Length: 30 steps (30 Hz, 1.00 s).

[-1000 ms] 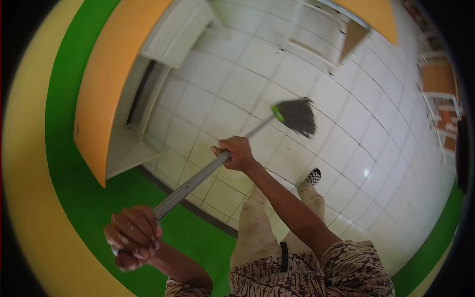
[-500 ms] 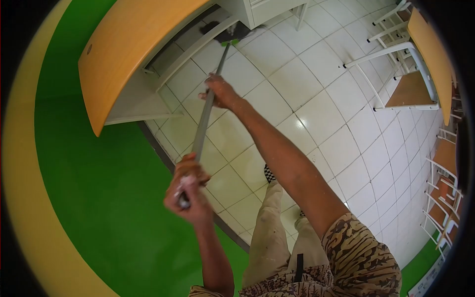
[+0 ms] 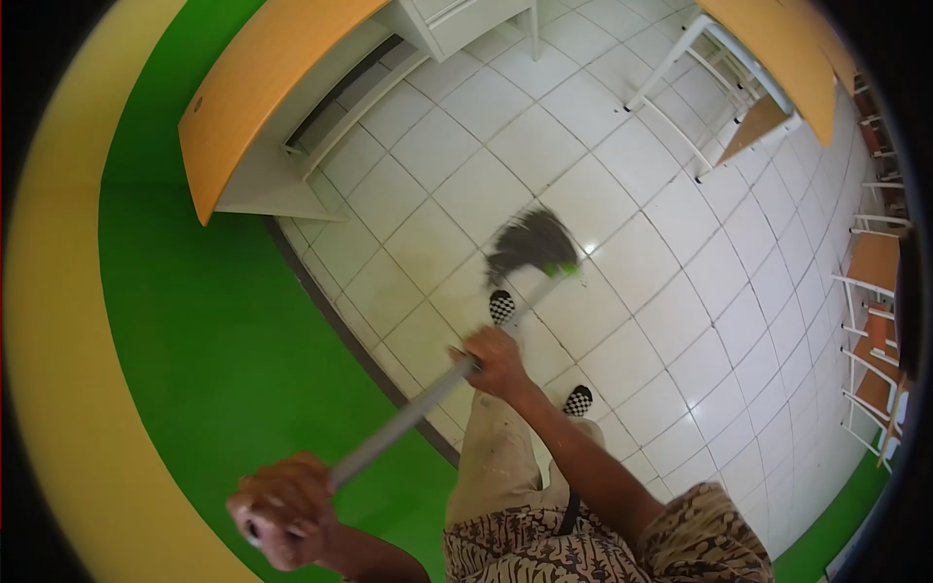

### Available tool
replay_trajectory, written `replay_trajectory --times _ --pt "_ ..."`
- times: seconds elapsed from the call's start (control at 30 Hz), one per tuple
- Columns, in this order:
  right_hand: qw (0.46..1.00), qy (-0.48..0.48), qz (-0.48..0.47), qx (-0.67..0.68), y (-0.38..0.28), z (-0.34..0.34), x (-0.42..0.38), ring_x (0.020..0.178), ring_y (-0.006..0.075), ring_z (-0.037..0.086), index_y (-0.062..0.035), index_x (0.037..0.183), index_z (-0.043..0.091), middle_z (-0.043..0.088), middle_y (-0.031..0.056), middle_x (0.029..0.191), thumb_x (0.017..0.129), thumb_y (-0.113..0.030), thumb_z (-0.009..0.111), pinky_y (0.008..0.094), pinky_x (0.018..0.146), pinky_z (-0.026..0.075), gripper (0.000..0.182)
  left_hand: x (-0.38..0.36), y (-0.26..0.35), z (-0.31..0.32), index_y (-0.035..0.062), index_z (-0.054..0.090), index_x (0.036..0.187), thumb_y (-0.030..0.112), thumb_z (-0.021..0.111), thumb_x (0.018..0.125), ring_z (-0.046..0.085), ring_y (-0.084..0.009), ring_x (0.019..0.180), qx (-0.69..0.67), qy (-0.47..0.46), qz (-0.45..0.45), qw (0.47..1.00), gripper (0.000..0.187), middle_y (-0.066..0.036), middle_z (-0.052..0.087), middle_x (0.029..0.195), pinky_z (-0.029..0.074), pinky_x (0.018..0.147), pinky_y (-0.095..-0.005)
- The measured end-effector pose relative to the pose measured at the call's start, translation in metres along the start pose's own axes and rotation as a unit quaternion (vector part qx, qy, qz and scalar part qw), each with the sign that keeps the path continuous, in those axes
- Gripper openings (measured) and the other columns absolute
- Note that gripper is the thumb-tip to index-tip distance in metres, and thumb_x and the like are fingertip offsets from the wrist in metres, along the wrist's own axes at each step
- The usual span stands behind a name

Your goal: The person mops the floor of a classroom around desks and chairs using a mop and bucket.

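Note:
A broom with a grey pole, a green socket and dark bristles slants across the view. My left hand is closed round the top end of its pole, low on the left in front of the green wall. Partway down the pole, my right hand grips it with wrapped fingers. The bristles lie fanned and slightly blurred on the white tiled floor, just ahead of my checkered shoes.
An orange-topped desk with a white frame stands at the upper left. More desks and chairs line the right side, with an orange table top at upper right. A green wall borders the floor on the left.
The broom head has come out from beneath the desk and swept back across the tiles toward my feet. Both hands moved lower, the left one also outward to the left.

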State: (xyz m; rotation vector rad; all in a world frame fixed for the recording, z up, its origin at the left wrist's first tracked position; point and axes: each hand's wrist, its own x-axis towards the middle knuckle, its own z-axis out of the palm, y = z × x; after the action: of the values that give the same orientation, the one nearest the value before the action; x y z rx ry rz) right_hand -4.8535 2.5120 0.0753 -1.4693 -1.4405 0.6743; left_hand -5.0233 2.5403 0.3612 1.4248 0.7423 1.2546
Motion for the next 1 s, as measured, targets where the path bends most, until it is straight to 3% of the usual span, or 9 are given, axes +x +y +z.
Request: replay_trajectory --times 0.13,0.4,0.47,0.5,0.57,0.63,0.77,0.93,1.0 --pt "0.981 0.083 0.139 -0.104 0.09 -0.096 -0.239 0.073 0.0311 0.061 -0.0107 0.068 0.061 0.063 0.0088 0.074 0.059 -0.016 0.073 0.0399 0.063 0.046 0.016 -0.094 -0.06 0.095 0.0063 0.059 0.093 0.013 0.061 0.087 0.051 -0.017 0.046 -0.185 -0.105 -0.134 0.968 0.01 -0.005 0.054 0.058 0.042 0.044 -0.035" --pt "0.903 0.141 0.281 -0.292 0.187 -0.24 -0.429 0.056 0.0308 0.046 -0.0064 0.057 0.041 0.043 0.0109 0.054 0.07 -0.001 0.068 0.0428 0.055 0.037 0.031 -0.21 -0.211 0.231 -0.0045 0.058 0.086 0.002 0.061 0.088 0.059 -0.0125 0.063 -0.206 -0.343 -0.306 0.864 0.007 -0.01 0.061 0.075 0.045 0.051 -0.0245" --pt "0.906 0.282 0.083 -0.305 0.194 -0.198 -0.392 0.057 0.0308 0.047 -0.0075 0.059 0.042 0.042 0.0095 0.055 0.069 -0.001 0.067 0.0413 0.056 0.037 0.028 -0.187 -0.207 0.208 -0.0036 0.06 0.089 0.001 0.062 0.087 0.06 -0.0128 0.064 -0.208 -0.301 -0.289 0.884 0.005 -0.009 0.063 0.078 0.045 0.049 -0.0253" --pt "0.898 0.176 0.272 -0.299 0.17 -0.175 -0.36 0.06 0.0303 0.049 -0.0082 0.063 0.045 0.044 0.0079 0.058 0.065 -0.001 0.068 0.0396 0.062 0.039 0.024 -0.164 -0.186 0.179 -0.0029 0.061 0.092 0.0 0.063 0.086 0.06 -0.013 0.065 -0.213 -0.245 -0.288 0.901 0.007 -0.008 0.064 0.081 0.044 0.047 -0.0259" --pt "0.928 0.288 0.194 -0.133 0.12 -0.078 -0.263 0.068 0.0286 0.054 -0.0088 0.072 0.057 0.054 0.0072 0.068 0.061 -0.003 0.066 0.0397 0.07 0.04 0.015 -0.1 -0.126 0.097 -0.0005 0.059 0.084 0.0 0.064 0.086 0.055 -0.0104 0.056 -0.175 -0.109 -0.256 0.944 0.005 -0.006 0.06 0.069 0.046 0.046 -0.024" --pt "0.962 0.233 0.14 -0.01 0.035 0.012 -0.155 0.074 0.0318 0.054 -0.0077 0.076 0.061 0.056 0.011 0.076 0.062 -0.005 0.064 0.0437 0.071 0.042 0.015 -0.023 -0.059 0.02 0.0071 0.056 0.095 0.025 0.046 0.096 0.042 -0.0089 0.041 -0.086 -0.116 -0.024 0.989 0.021 -0.001 0.048 0.056 0.04 0.037 -0.0255" --pt "0.99 0.023 -0.006 0.136 -0.039 0.132 0.008 0.063 0.0324 0.05 -0.0087 0.063 0.051 0.048 0.0104 0.061 0.071 -0.016 0.066 0.0437 0.061 0.038 0.019 0.021 0.025 -0.043 0.0109 0.042 0.065 0.019 0.043 0.095 0.03 -0.0082 0.03 0.01 -0.066 0.072 0.995 0.031 0.001 0.036 0.043 0.03 0.028 -0.0256" --pt "0.965 -0.095 -0.159 0.186 -0.01 0.247 0.121 0.066 0.0343 0.053 -0.0057 0.062 0.05 0.053 0.0121 0.065 0.077 -0.022 0.069 0.044 0.064 0.043 0.029 0.007 -0.036 -0.072 0.0091 0.045 0.062 0.029 0.044 0.098 0.034 -0.0096 0.035 0.154 0.217 0.137 0.954 0.041 0.001 0.035 0.043 0.041 0.043 -0.0286" --pt "0.963 -0.097 -0.17 0.184 0.007 0.262 0.133 0.067 0.0343 0.053 -0.0053 0.063 0.051 0.053 0.0127 0.065 0.077 -0.023 0.07 0.0442 0.065 0.043 0.03 0.002 -0.076 -0.066 0.011 0.033 0.056 0.034 0.046 0.097 0.031 -0.0098 0.034 0.339 0.4 0.191 0.83 0.049 -0.002 0.036 0.043 0.038 0.039 -0.0303"
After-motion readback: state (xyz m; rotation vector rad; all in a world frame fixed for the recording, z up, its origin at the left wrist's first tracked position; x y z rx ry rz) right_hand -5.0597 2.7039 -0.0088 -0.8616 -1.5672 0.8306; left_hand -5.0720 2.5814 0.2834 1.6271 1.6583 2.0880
